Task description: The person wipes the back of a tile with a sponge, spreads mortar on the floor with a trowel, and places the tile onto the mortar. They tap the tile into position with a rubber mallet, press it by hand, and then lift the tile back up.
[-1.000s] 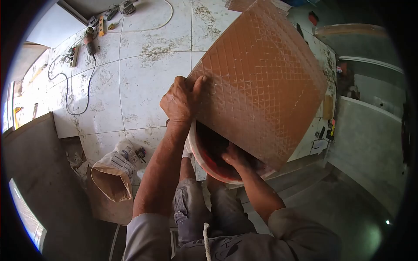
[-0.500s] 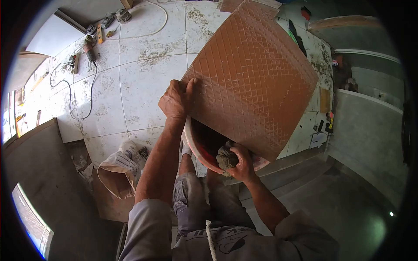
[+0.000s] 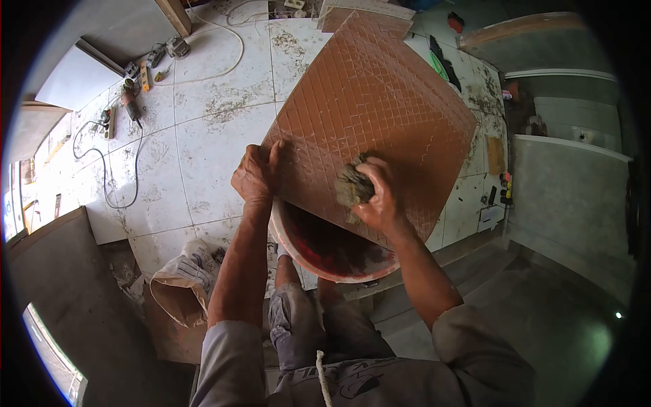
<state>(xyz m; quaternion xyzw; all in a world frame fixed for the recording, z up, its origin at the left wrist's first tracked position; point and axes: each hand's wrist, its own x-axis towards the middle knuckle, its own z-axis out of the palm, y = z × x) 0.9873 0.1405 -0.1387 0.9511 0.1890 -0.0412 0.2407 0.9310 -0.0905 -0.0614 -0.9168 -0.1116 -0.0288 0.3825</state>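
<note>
A large reddish-brown tile [image 3: 400,102], its ridged grid back facing up, leans over a round bucket [image 3: 319,254] with a pale rim and dark reddish inside. My left hand [image 3: 256,173] grips the tile's left corner, thumb on top; the fingers beneath are partly hidden. Closed around a crumpled, wet-looking grey-green rag [image 3: 352,186], my right hand [image 3: 381,200] is over the lower part of the tile. The rag appears to touch the ridged surface. A darker, damp-looking patch shows to the right of that hand.
White floor tiles [image 3: 210,142] with mortar smears surround the work. An angle grinder [image 3: 130,105] with a looped cord lies at left. An open sack [image 3: 180,288] with gloves on it stands near my left leg. More tiles [image 3: 373,17] are behind; a floor edge drops at right.
My right hand has lifted the rag from the bucket up onto the tile's back. The tile and my left hand appear slightly further left and lower in view.
</note>
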